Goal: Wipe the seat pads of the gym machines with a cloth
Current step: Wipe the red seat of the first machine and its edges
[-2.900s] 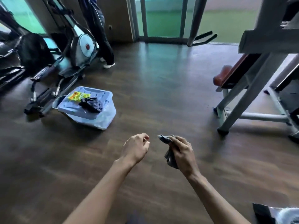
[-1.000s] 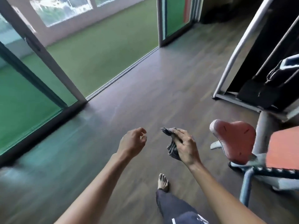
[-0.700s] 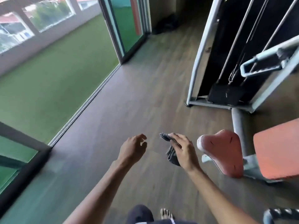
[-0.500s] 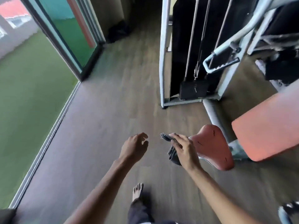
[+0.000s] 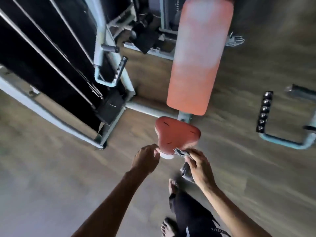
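Seat pad (image 5: 177, 134) nearer now (cloth (image 5: 185, 170) half-hidden)

- The seat pad (image 5: 177, 134) lies ahead of both hands, the back pad (image 5: 199, 55) behind it.
- The weight stack frame (image 5: 51, 79) stands left.
- A handle (image 5: 287, 134) lies right.
- Bare feet (image 5: 172, 185) stand below on the floor (image 5: 51, 185).

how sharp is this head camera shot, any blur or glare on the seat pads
Head view: wide-angle bending at the edges, motion smear across the floor; pale glare washes the upper back pad; the red seat pad, left hand and the right hand gripping the cloth stay fairly crisp.
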A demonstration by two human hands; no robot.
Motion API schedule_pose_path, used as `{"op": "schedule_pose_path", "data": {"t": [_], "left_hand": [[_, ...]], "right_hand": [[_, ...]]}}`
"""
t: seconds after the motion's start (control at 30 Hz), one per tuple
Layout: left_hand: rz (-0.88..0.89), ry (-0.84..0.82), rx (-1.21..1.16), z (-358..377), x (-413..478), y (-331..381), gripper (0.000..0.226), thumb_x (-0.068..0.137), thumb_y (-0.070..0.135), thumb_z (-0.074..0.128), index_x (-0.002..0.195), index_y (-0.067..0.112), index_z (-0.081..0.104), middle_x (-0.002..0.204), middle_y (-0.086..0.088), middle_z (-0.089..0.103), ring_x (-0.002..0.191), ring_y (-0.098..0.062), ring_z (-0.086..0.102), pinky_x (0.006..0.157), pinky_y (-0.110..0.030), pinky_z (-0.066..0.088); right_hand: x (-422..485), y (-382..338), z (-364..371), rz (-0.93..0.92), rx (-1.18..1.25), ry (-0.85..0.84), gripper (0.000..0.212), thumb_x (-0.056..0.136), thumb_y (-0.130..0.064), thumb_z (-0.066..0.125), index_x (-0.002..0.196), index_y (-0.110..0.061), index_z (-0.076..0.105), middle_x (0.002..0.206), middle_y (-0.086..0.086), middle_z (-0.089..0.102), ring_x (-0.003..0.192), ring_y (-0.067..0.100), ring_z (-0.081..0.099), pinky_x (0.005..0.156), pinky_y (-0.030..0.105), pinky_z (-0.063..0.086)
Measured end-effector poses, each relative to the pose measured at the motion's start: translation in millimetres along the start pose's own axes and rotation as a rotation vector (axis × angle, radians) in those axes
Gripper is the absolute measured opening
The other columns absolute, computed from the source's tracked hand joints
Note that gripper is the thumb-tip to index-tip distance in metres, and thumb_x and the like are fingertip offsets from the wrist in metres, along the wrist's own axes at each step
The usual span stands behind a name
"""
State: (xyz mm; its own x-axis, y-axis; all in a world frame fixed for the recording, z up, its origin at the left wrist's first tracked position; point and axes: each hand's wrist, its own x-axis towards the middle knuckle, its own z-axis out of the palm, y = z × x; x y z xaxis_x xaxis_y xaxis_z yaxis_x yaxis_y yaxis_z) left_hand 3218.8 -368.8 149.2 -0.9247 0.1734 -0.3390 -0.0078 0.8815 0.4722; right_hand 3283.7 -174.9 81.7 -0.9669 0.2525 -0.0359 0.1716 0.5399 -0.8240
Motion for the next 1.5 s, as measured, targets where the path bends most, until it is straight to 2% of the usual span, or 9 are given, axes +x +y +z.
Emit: {"op": "schedule_pose_path", "data": {"t": [0.07,0.2,0.3,0.5,0.77,0.97,1.13,1.33,1.5], "left_hand": [[0.062,-0.08,0.039,6,35,-3,0.027,0.095,0.021,0.054,0.12,0.021,0.066,0.121,0.001,0.069,0.108,-0.021,0.065,0.093,-0.034,0.052],[0.082,-0.149,0.059,40,118,-32,0.025,0.094,0.02,0.054,0.115,0.021,0.067,0.119,-0.002,0.07,0.109,-0.024,0.064,0.094,-0.038,0.051],[0.097,-0.182,0.077,81,176,-64,0.027,0.093,0.019,0.055,0.117,0.023,0.067,0.122,-0.002,0.068,0.112,-0.024,0.062,0.093,-0.039,0.051],[0.229,-0.219,0.128,167,274,-132,0.031,0.092,0.012,0.058,0.123,0.015,0.064,0.131,-0.008,0.061,0.122,-0.029,0.052,0.101,-0.04,0.045],[0.583,-0.122,0.249,245,396,-199,0.044,0.098,0.03,0.05,0.138,0.012,0.053,0.148,-0.019,0.044,0.136,-0.038,0.04,0.11,-0.049,0.036],[0.615,-0.173,0.303,266,413,-212,0.057,0.104,0.045,0.026,0.156,0.022,0.022,0.165,-0.011,0.012,0.152,-0.032,0.006,0.122,-0.047,0.003],[0.62,-0.2,0.343,267,414,-215,0.057,0.104,0.046,0.022,0.157,0.026,0.014,0.166,-0.008,0.005,0.153,-0.03,0.0,0.122,-0.043,-0.004],[0.613,-0.229,0.363,267,415,-216,0.059,0.103,0.048,0.016,0.157,0.027,0.01,0.166,-0.007,0.001,0.153,-0.028,-0.004,0.122,-0.044,-0.005],[0.606,-0.244,0.382,265,415,-213,0.06,0.102,0.05,0.013,0.157,0.027,0.008,0.166,-0.007,-0.001,0.153,-0.028,-0.006,0.122,-0.043,-0.006]], "right_hand": [[13,13,14,0.073,-0.012,0.084,0.021,0.092,-0.003,0.064,0.11,-0.009,0.074,0.109,0.002,0.063,0.099,0.012,0.058,0.09,0.001,0.032],[56,53,67,0.246,-0.012,0.121,0.022,0.095,-0.007,0.062,0.115,-0.008,0.072,0.12,0.007,0.06,0.105,0.02,0.06,0.091,0.004,0.03],[83,94,120,0.339,-0.004,0.131,0.025,0.095,-0.008,0.061,0.118,-0.01,0.071,0.122,0.007,0.058,0.104,0.006,0.054,0.092,-0.001,0.029],[107,169,222,0.417,-0.094,0.188,0.025,0.097,-0.021,0.056,0.119,-0.021,0.069,0.129,0.004,0.057,0.108,0.027,0.061,0.094,0.044,0.052],[125,190,314,0.455,-0.435,0.417,0.027,0.095,-0.031,0.06,0.12,-0.029,0.07,0.138,0.004,0.053,0.124,0.03,0.047,0.095,0.048,0.043],[133,195,339,0.458,-0.475,0.481,0.035,0.101,-0.032,0.054,0.132,-0.022,0.064,0.148,0.006,0.05,0.143,0.033,0.036,0.114,0.053,0.032],[104,174,353,0.422,-0.549,0.303,0.042,0.104,-0.038,0.042,0.143,-0.026,0.052,0.154,0.002,0.041,0.147,0.03,0.03,0.116,0.052,0.029],[134,190,345,0.593,-0.54,0.324,0.046,0.105,-0.037,0.039,0.15,-0.025,0.041,0.161,0.004,0.027,0.151,0.031,0.016,0.123,0.047,0.016],[105,175,351,0.554,-0.547,0.255,0.047,0.104,-0.032,0.041,0.15,-0.02,0.041,0.162,0.009,0.024,0.151,0.036,0.014,0.121,0.052,0.022]]}}
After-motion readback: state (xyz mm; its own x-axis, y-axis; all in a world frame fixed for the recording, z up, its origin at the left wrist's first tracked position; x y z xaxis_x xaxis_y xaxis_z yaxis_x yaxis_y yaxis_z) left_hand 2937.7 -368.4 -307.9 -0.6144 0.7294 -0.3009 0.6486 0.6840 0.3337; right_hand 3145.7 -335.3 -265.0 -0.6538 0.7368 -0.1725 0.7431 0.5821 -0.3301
